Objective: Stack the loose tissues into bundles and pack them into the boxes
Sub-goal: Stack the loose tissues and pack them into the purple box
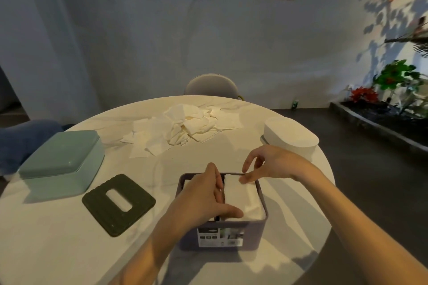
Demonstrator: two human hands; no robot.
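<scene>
A person's two bare hands work inside a dark purple, square, smooth-walled box at the near edge of a round, pale, marble-look worktop. The left hand lies flat with fingers straight, pressing a soft white tissue bundle down into the box; nothing is gripped. The right hand pinches the bundle's far edge at the rim, fingers curled. A crumpled heap of loose tissues lies further back. Likely risks: the thin sheets could snag on the rim, crease or tear if pushed unevenly. Nearby sit a flat dark ribbed lid with an oval slot, a teal box and a white rounded box.
</scene>
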